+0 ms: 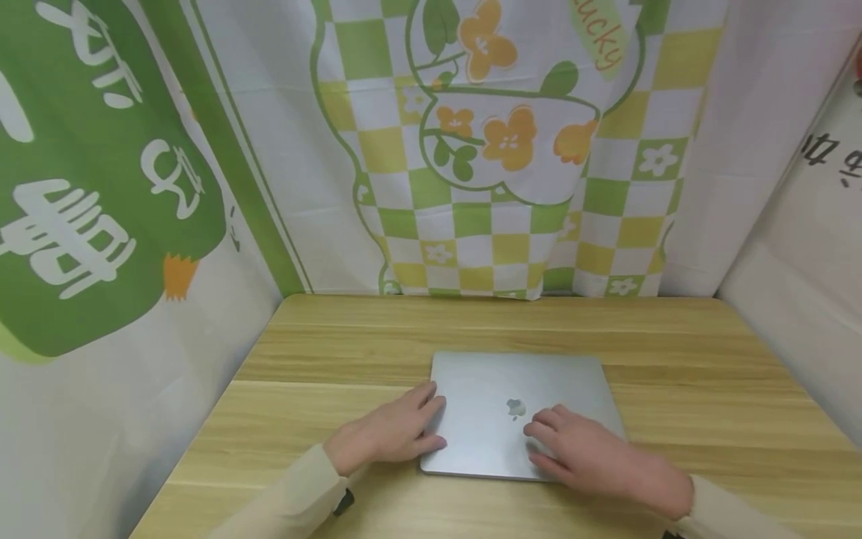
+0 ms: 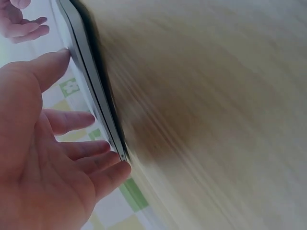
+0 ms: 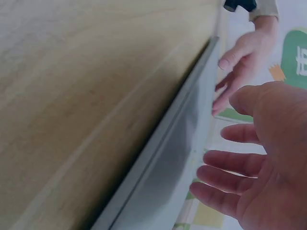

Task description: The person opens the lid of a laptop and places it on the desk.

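Note:
A closed silver laptop with an apple logo on its lid lies flat on the wooden table. At its left edge is my left hand, fingers loosely spread. In the left wrist view the fingertips of that left hand reach the laptop's side, thumb at the lid's border. My right hand is over the right part of the lid, just right of the logo. The right wrist view shows this right hand with relaxed fingers beside the lid; whether they touch it, I cannot tell.
The wooden table extends around the laptop on all sides. Behind it hangs a checked green, yellow and white cloth. A white and green printed cloth hangs on the left, and a white one on the right.

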A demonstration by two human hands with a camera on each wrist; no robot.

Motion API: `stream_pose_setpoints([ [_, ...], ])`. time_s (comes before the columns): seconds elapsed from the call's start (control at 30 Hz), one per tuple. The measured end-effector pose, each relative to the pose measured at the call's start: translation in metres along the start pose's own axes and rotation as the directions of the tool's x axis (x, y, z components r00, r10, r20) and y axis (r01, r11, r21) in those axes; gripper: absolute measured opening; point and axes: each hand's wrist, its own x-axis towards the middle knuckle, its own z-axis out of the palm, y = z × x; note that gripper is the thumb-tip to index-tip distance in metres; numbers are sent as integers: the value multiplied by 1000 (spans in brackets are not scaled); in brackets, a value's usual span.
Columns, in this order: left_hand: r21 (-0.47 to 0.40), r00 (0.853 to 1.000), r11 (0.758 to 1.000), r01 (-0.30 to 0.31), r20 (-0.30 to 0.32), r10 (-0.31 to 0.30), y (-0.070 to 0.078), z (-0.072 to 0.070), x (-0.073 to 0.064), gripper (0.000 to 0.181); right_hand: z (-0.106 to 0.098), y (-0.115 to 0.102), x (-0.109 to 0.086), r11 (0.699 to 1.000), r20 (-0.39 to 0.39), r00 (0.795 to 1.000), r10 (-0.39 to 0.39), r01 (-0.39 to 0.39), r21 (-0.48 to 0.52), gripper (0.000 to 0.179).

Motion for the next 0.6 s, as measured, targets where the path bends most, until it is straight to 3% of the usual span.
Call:
stream_pose_setpoints([
  [0.3, 4, 999, 999, -45, 26, 45, -5, -3, -9, 83, 9, -2, 3, 996, 46, 998, -39, 43, -81, 31],
  [0.5, 8, 997, 1000, -20, 72, 19, -8, -1, -12, 99, 15, 0, 5, 984, 5, 993, -116, 115, -138, 37],
  [0.6, 31, 995, 999, -13, 95, 10, -10, -1, -13, 104, 15, -1, 5, 982, 42, 991, -129, 134, -133, 43],
])
